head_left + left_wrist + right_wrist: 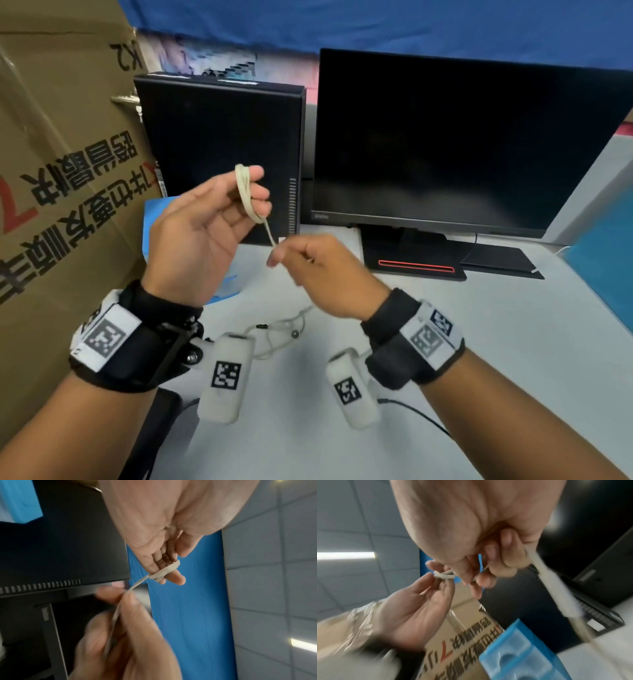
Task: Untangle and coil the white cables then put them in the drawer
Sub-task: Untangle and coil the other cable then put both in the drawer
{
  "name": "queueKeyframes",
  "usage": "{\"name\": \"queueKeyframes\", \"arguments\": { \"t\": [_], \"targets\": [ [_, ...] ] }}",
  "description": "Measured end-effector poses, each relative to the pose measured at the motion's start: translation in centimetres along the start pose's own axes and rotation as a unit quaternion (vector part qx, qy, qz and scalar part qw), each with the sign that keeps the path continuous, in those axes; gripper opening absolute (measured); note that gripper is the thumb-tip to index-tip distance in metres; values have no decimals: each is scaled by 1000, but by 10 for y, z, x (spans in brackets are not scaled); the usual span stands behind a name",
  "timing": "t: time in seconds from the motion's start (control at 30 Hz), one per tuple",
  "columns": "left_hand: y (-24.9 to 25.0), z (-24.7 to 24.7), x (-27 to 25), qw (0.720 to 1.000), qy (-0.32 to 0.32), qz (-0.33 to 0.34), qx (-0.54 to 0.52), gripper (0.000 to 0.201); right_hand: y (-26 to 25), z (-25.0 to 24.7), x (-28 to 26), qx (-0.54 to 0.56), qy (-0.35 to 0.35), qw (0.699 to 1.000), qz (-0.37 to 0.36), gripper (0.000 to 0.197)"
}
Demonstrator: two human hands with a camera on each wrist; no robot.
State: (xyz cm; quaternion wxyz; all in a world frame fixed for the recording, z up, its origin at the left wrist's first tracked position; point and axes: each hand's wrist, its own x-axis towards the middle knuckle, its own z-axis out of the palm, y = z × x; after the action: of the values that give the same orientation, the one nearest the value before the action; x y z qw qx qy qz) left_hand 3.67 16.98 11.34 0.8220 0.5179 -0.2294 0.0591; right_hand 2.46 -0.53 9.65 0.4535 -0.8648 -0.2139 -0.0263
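My left hand [257, 192] is raised in front of the black computer case, and a white cable [244, 192] is wound in a small coil round its fingers. The left wrist view shows the coil [164, 570] across the fingertips, with one strand leading off to my right hand [126, 597]. Just below and to the right, my right hand [277, 255] pinches that strand. In the right wrist view a blurred length of cable [547, 577] trails down from the right fist. More thin white cable [284, 332] lies loose on the table. A blue plastic drawer box [518, 655] stands behind my left hand.
A large cardboard box [61, 171] fills the left side. A black computer case [219, 137] and a dark monitor [462, 137] on its stand [414, 263] line the back of the pale table [479, 359]. A thin black wire [421, 418] runs near my right wrist.
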Motion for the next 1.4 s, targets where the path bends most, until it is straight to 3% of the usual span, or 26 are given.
{"name": "queueKeyframes", "arguments": {
  "t": [0.1,0.27,0.33,0.4,0.5,0.57,0.67,0.93,1.03,1.2,1.3,1.4],
  "targets": [
    [-7,-13,3,994,53,-2,96,38,-13,8,-22,-18,-67,998,-5,28],
    [-24,-9,1,981,43,-35,184,37,-50,-5,-42,-10,-76,995,-64,28],
    [-25,-4,-1,973,7,-32,229,35,-56,-13,-41,6,-45,996,-80,27],
    [-25,0,-4,959,-39,-22,281,37,-57,-25,-32,42,29,995,-85,26],
    [-19,8,-7,966,-73,-24,248,38,-37,-41,-1,59,143,986,-61,22],
    [-14,13,-9,974,-91,-27,206,37,-17,-37,15,42,163,985,-30,22],
    [-5,17,-9,986,-97,-38,126,42,5,-13,12,26,104,994,-5,34],
    [5,1,0,999,16,-41,-16,58,3,25,-23,10,-41,999,-17,31],
    [5,-2,1,998,28,-38,41,61,-13,22,-36,1,-74,996,-42,29],
    [-7,9,-5,982,11,-12,186,52,-44,-5,-41,8,-65,994,-84,26],
    [-8,12,-5,993,25,-21,110,47,-47,-13,-44,-55,-107,989,-81,25],
    [2,8,0,997,67,-25,0,32,-31,-2,-44,-125,-176,976,-9,19]
  ]
}}
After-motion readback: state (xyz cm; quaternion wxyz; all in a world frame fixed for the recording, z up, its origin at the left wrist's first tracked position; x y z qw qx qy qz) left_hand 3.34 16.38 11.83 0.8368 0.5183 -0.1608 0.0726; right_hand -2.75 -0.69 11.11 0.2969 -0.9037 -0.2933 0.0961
